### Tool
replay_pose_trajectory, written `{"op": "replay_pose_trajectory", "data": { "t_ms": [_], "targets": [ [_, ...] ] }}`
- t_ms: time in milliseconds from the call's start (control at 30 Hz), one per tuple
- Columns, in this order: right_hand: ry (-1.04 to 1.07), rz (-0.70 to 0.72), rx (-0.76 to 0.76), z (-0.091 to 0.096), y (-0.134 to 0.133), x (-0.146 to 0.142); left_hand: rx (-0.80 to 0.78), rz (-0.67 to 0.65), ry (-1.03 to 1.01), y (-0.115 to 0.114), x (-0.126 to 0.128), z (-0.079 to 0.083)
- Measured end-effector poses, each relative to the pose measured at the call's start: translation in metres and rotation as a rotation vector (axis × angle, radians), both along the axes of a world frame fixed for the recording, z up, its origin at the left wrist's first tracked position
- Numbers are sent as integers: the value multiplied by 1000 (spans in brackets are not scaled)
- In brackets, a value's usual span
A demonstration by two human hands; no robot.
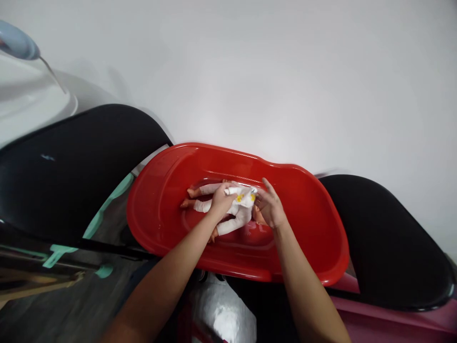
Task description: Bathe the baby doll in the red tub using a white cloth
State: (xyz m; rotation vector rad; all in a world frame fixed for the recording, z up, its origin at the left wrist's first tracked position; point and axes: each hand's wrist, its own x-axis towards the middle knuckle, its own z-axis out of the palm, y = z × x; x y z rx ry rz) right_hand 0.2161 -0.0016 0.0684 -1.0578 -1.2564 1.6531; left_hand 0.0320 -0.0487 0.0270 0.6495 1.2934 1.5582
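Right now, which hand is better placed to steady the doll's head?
Probably the right hand: it sits at the doll's head, while the left hand is on the white suit.

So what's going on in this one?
A person is handling a baby doll lying in a red plastic baby tub with their bare hands. The left hand is closed on the doll's white outfit at the chest, while the right hand, fingers spread, is at the doll's head.
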Motion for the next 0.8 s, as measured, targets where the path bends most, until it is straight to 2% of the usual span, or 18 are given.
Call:
{"op": "replay_pose_trajectory", "data": {
  "t_ms": [67, 133, 200, 300, 433, 500, 533, 600, 667, 733, 800],
  "targets": [
    [173, -42, -207, -1, 4, -10, 61, 69, 48, 3, 3, -1],
    [145, 8, -322, -6, 6, -23, 119, 78, 60, 5, 5, -3],
    [43, 16, -322, -15, 5, -36, 155, 50, 43, 7, 8, -6],
    [-19, -77, -269, -28, 5, -47, 156, 26, 55, 10, 10, -7],
    [10, -169, -259, -34, 14, -39, 139, -48, 101, 10, 9, -12],
    [-34, -294, -147, -33, 23, -28, 79, -115, 147, 6, 8, -21],
    [-91, -393, -42, -32, 29, -21, 32, -126, 170, 3, 8, -27],
    [-314, -604, 192, -31, 39, -7, -91, -93, 197, -3, 9, -42],
    [-582, -715, 343, -34, 46, 5, -223, -62, 213, -7, 11, -56],
    [-814, -661, 466, -41, 47, 9, -306, -75, 242, -6, 12, -68],
    [-968, -464, 540, -53, 43, 6, -342, -89, 259, -4, 12, -74]
  ]
}}
